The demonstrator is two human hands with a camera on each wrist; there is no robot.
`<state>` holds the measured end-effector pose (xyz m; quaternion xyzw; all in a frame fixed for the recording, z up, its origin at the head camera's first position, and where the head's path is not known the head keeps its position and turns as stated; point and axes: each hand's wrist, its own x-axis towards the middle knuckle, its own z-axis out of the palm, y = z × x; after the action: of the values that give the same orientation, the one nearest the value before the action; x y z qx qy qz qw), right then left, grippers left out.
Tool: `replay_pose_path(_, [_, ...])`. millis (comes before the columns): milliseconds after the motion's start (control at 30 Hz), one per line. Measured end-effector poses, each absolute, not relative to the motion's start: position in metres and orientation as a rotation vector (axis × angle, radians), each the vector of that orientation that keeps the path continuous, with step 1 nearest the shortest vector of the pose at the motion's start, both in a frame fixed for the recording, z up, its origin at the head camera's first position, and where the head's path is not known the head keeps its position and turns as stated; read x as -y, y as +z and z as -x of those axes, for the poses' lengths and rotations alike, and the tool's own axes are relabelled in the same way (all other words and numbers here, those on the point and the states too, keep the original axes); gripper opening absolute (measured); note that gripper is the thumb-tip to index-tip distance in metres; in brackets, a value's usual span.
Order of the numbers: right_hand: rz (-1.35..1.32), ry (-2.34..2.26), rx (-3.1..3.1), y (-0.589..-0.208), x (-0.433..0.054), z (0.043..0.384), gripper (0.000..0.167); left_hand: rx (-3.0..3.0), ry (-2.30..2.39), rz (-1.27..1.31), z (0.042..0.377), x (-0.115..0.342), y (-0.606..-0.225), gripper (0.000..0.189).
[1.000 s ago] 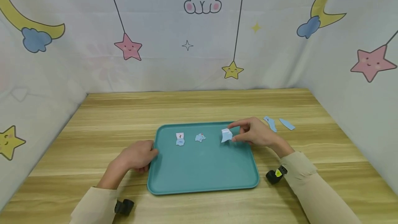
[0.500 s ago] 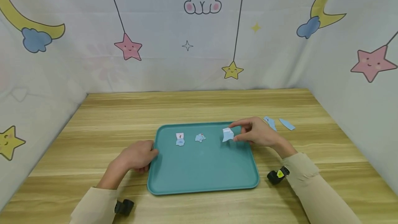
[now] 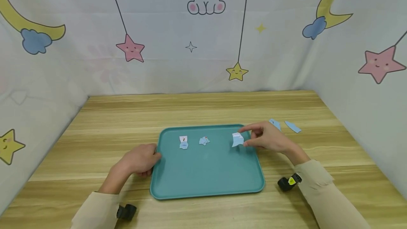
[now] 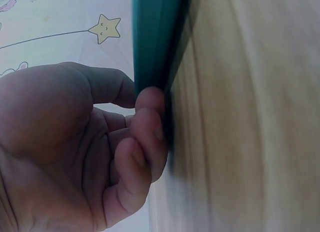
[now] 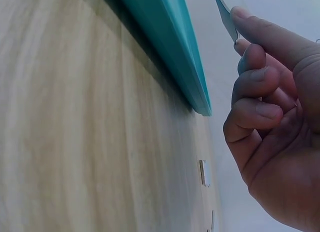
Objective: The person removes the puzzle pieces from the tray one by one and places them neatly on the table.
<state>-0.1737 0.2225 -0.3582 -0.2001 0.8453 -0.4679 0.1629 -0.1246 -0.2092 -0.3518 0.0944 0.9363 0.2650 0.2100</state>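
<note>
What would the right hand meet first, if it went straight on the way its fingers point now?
Past the held piece, the right hand would likely meet the nearer small blue piece lying on the tray. The hand seems raised, though, so it could pass above; height is hard to judge.

Surface: wood-grained, light yellowish brown, streaks running side to side. I observe one teal tray, rectangular, round-cornered, resting centrally. Near its far right corner, apart from it, lie two light-blue pieces: a narrow piece and a partly hidden piece.
</note>
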Motion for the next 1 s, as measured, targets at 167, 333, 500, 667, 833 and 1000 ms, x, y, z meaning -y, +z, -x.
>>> replay_pose_path(167, [0.601, -1.336, -2.416, -0.360, -0.228, 0.172, 0.044, -2.604, 0.733, -0.254, 0.124, 0.210, -0.353, 0.022])
replay_pose_path(333, [0.604, -1.335, -2.435, -0.361, -0.235, 0.168, 0.042, -2.604, 0.737, -0.263, 0.125, 0.210, -0.352, 0.023])
replay_pose_path(500, [0.551, -1.337, -2.475, -0.362, -0.243, 0.166, 0.041, -2.605, 0.735, -0.271, 0.125, 0.209, -0.351, 0.023])
replay_pose_path(667, [0.507, -1.323, -2.505, -0.361, -0.248, 0.164, 0.044, -2.608, 0.730, -0.273, 0.125, 0.209, -0.351, 0.023])
replay_pose_path(833, [0.497, -1.318, -2.526, -0.360, -0.254, 0.162, 0.046, -2.604, 0.728, -0.263, 0.124, 0.209, -0.351, 0.022])
replay_pose_path(1000, [0.516, -1.338, -2.514, -0.359, -0.261, 0.160, 0.047, -2.603, 0.734, -0.264, 0.125, 0.209, -0.350, 0.022])
